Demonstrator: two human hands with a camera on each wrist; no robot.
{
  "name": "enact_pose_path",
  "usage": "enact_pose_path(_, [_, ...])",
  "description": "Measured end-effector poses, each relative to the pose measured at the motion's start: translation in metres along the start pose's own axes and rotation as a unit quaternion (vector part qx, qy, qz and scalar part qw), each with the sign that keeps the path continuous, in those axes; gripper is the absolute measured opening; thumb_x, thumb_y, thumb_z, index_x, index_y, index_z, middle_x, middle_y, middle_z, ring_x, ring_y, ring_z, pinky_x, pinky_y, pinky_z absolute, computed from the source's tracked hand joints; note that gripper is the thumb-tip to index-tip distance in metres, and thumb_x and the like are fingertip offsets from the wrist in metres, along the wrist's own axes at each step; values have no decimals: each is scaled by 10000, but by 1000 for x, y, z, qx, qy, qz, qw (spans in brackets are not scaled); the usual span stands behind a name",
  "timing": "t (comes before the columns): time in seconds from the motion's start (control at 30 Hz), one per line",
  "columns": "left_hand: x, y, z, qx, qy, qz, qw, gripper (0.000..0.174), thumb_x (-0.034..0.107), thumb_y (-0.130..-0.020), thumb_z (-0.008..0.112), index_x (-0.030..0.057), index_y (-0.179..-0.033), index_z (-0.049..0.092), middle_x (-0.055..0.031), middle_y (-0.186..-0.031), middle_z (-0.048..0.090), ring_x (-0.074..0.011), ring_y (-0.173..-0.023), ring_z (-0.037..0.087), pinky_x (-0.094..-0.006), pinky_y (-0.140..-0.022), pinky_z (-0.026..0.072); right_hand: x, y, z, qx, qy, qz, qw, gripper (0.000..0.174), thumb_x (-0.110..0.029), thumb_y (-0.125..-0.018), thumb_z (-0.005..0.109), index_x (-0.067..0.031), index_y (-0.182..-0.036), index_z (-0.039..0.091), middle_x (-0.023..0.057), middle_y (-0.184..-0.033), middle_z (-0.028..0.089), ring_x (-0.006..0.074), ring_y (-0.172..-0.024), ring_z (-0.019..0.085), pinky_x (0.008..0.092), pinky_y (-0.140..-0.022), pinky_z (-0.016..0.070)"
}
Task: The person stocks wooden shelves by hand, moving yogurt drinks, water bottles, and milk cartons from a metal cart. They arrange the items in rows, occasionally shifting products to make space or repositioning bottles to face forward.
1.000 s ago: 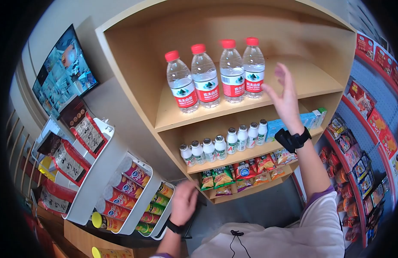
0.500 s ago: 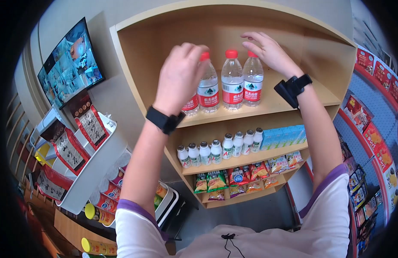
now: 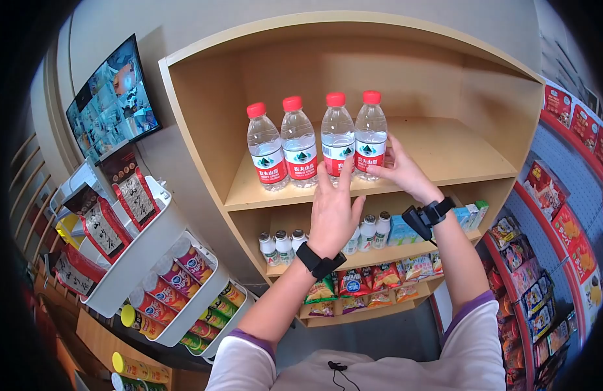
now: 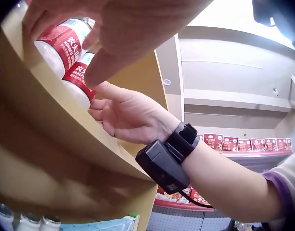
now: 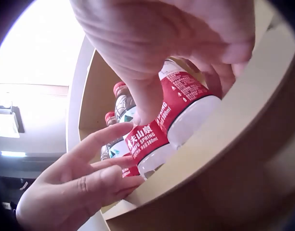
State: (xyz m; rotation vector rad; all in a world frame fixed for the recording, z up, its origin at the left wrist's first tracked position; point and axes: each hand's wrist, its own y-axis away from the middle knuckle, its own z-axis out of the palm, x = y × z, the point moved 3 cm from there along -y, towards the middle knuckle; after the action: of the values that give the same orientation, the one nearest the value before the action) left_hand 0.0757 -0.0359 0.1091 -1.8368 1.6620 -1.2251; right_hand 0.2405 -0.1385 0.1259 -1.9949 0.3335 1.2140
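Four clear water bottles with red caps and labels stand in a row on the top shelf [image 3: 445,171]. My right hand [image 3: 409,174] holds the rightmost bottle [image 3: 370,127] low down, thumb across its front and fingers along its right side. On the front of the third bottle [image 3: 337,127] rest the extended fingers of my left hand [image 3: 333,218]. The right wrist view shows that left hand [image 5: 75,185] with its fingertips at the label of the third bottle [image 5: 148,140]. To the left stand the first bottle [image 3: 267,156] and the second bottle [image 3: 299,148], untouched.
Small white bottles [image 3: 282,247], blue cartons [image 3: 400,229] and snack bags [image 3: 355,281] fill the lower shelves. A white rack [image 3: 129,251] with canisters and red packets stands left, below a wall screen [image 3: 112,98]. Red-edged racks [image 3: 562,215] are on the right.
My left hand has come down from the leftmost bottle's cap and across to the third bottle's front. My right hand has dropped from cap height and taken hold of the rightmost bottle.
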Motion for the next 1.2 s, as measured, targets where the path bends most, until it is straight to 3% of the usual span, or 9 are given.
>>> enact_pose_path(0.3, [-7, -8, 12, -19, 32, 45, 998, 504, 82, -776, 720, 63, -1247, 545, -272, -1377, 350, -429, -1180, 500, -455, -984, 441, 20, -3, -12, 53, 40, -73, 995, 750, -230, -828, 761, -7, -1407, 340, 164, -1247, 579, 232, -1100, 599, 347, -942, 487])
enact_pose_path(0.63, [-10, -1, 20, -32, -10, 65, 997, 374, 120, -789, 722, 40, -1142, 624, -271, -1412, 343, -423, -1202, 493, -456, -998, 434, 16, 10, -11, 76, 63, -108, 989, 746, -244, -849, 731, -28, -1434, 323, 178, -1309, 545, 257, -1209, 546, 363, -1001, 440])
enact_pose_path(0.73, [-18, 7, 25, 10, -54, 119, 991, 402, 100, -774, 715, 25, -1154, 609, -313, -1404, 359, -471, -1229, 442, -481, -1032, 391, 0, 44, -9, 241, 241, -150, 928, 714, -207, -846, 720, -38, -1427, 340, 189, -1293, 553, 295, -1206, 544, 378, -1010, 432])
enact_pose_path(0.8, [-21, 15, 23, 26, -68, 151, 986, 427, 95, -776, 714, 40, -1186, 607, -306, -1402, 383, -467, -1253, 429, -480, -1053, 374, -4, 84, -4, 306, 261, -191, 895, 546, -128, -853, 681, -33, -1336, 445, 170, -1133, 603, 301, -1060, 598, 393, -925, 472])
enact_pose_path(0.87, [-25, 32, 22, 7, -90, 144, 985, 467, 86, -775, 714, 63, -1226, 598, -288, -1401, 401, -446, -1269, 425, -481, -1062, 359, 14, 141, 12, 322, 149, -132, 925, 449, -89, -853, 660, -29, -1264, 488, 154, -1045, 612, 286, -963, 620, 386, -861, 495])
enact_pose_path(0.93, [-24, 54, 18, -22, -42, 160, 986, 503, 87, -792, 694, 117, -1283, 588, -229, -1377, 439, -405, -1279, 422, -478, -1069, 333, 39, 221, 36, 312, 178, -16, 933, 353, -66, -899, 608, -41, -1239, 517, 107, -970, 613, 233, -921, 623, 355, -833, 495])
enact_pose_path(1.0, [-24, 77, 14, -36, -99, 217, 971, 483, 98, -818, 679, 126, -1292, 593, -217, -1372, 431, -390, -1295, 399, -447, -1077, 321, 63, 305, 56, 271, 267, 98, 920, 309, -96, -894, 619, -49, -1191, 549, 127, -953, 609, 277, -903, 626, 375, -779, 504])
enact_pose_path(1.1, [-43, 113, 14, -108, 66, 174, 977, 344, 99, -921, 607, 42, -1260, 588, -190, -1368, 416, -344, -1282, 428, -430, -1065, 337, 83, 440, 83, 269, 384, 214, 857, 266, -124, -885, 628, -56, -1137, 576, 141, -946, 603, 331, -908, 612, 406, -774, 504])
enact_pose_path(1.2, [-69, 162, 30, -235, 98, 140, 957, 317, 75, -917, 597, 11, -1227, 582, -193, -1333, 458, -347, -1251, 451, -426, -1049, 348, 58, 565, 95, 379, 382, 366, 759, 201, -74, -856, 611, -45, -1055, 614, 147, -1025, 637, 357, -949, 618, 421, -826, 506])
